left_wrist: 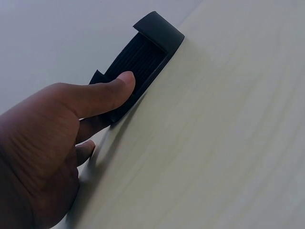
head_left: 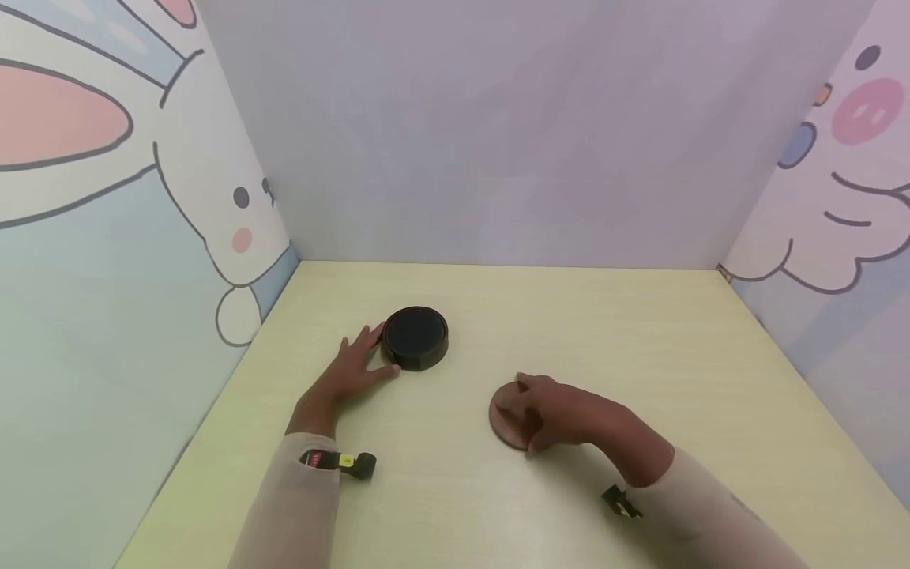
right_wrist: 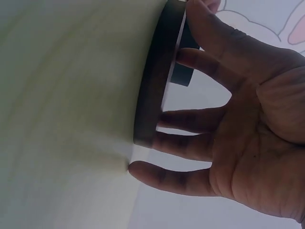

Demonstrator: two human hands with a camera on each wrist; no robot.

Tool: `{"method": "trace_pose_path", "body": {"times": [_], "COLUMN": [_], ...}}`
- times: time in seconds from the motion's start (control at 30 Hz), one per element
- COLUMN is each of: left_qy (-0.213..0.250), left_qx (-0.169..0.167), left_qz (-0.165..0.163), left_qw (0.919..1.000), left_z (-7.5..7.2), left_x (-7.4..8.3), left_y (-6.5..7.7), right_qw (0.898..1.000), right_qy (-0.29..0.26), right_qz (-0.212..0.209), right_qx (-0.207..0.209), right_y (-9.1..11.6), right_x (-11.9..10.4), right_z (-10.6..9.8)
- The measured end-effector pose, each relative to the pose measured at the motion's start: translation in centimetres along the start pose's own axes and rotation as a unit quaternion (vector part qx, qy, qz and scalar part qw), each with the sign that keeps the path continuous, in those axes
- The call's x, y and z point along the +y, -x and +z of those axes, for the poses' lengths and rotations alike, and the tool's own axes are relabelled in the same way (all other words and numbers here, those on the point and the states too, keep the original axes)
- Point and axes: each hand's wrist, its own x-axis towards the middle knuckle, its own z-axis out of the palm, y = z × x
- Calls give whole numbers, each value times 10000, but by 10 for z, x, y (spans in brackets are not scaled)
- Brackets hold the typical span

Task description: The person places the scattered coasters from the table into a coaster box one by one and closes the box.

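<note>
A round black coaster holder (head_left: 415, 336) stands at the table's middle left. The left wrist view shows a gap in the holder's side wall (left_wrist: 159, 31), with thin dark coasters (left_wrist: 138, 57) stacked inside. My left hand (head_left: 355, 370) holds the holder from its left, thumb at the gap and fingers around the side. Nearer me and to the right, a round brown coaster (head_left: 503, 423) lies on the table. My right hand (head_left: 562, 411) reaches over it and grips its edge with thumb and fingers. In the right wrist view the little fingertip (right_wrist: 138, 168) touches the table.
The pale wooden table (head_left: 640, 340) ends at a plain light back wall (head_left: 498, 142). Side walls with cartoon animals stand at left (head_left: 107, 316) and right (head_left: 853, 261). A black camera strap (head_left: 341, 461) circles the left sleeve, and a black mount (head_left: 621, 502) sits at the right cuff.
</note>
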Motion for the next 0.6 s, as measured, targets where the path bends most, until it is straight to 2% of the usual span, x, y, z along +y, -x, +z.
{"method": "trace_pose_path", "body": {"times": [0.27,0.6], "left_qy": [87,4], "left_qx": [16,13], "left_qz": [48,73], "left_qw": [9999,10000], "left_z": [-1,-1], "left_x": [0,-2], "left_y": [1,-1], "right_qw": [9993,9986], "right_qy": [369,518], "right_qz": [-80,135], "right_qx": [78,24], "right_y": [-5,-2], "right_x": [-2,-7], "right_z": [5,7]}}
